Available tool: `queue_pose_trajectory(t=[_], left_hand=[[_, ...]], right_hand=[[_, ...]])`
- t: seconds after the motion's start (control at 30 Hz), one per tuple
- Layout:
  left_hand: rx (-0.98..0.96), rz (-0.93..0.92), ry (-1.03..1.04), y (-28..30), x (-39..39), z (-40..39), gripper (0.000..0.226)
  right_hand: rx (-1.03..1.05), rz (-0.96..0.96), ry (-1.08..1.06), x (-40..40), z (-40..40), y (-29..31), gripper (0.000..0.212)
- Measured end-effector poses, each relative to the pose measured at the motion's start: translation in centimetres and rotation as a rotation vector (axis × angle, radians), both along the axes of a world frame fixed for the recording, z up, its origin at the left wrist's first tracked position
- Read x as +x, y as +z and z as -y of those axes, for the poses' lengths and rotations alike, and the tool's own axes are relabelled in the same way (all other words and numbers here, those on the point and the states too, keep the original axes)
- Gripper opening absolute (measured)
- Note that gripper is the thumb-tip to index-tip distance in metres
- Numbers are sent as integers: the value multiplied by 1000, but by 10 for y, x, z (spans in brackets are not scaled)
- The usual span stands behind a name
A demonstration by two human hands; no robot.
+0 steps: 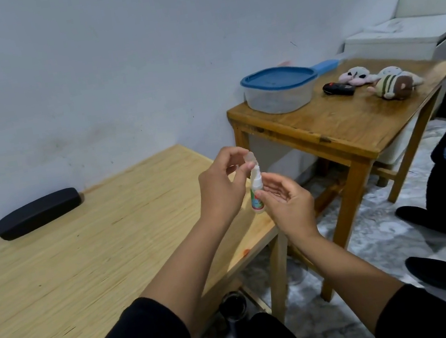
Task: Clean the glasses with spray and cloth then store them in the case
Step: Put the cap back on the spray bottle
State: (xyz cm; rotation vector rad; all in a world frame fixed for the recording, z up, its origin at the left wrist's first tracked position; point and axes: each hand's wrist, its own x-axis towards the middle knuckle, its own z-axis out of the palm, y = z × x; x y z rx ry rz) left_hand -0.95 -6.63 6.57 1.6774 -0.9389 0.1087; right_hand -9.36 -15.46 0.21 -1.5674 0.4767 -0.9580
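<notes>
Hands: left hand point(223, 185) pinches clear plastic cap point(337, 147) just off small white spray bottle point(343, 178), right hand point(288, 202) grips bottle | black oblong glasses case point(38, 213) shut on pale wooden table point(87, 280); glasses unseen | risk: loose cap slips from fingertips to floor.

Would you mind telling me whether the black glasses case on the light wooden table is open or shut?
Shut. The glasses case lies flat by the wall on the table with its lid down, showing no gap or interior.
</notes>
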Motion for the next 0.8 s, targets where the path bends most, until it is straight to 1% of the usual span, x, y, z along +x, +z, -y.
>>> queue_pose_trajectory(t=[0.13, 0.27, 0.33, 0.4, 0.5, 0.63, 0.8], left_hand=[[64, 54, -34, -8, 3, 4, 16], [89, 19, -64, -14, 4, 3, 24], [98, 0, -71, -18, 4, 0, 31], [107, -30, -74, -24, 3, -3, 36], [102, -100, -95, -35, 2, -7, 41], [85, -138, -106, -43, -4, -8, 46], [29, -189, -77, -49, -6, -5, 42]], right_hand=[[-23, -6, 24, -1, 3, 2, 39], [-41, -20, 62, -3, 6, 5, 58], [-96, -36, 77, -5, 8, 7, 68], [-165, -57, 93, -7, 11, 9, 73], [-254, -78, 127, -9, 14, 11, 71], [-360, -131, 129, -10, 18, 15, 64], [-371, -177, 157, -8, 20, 16, 60]])
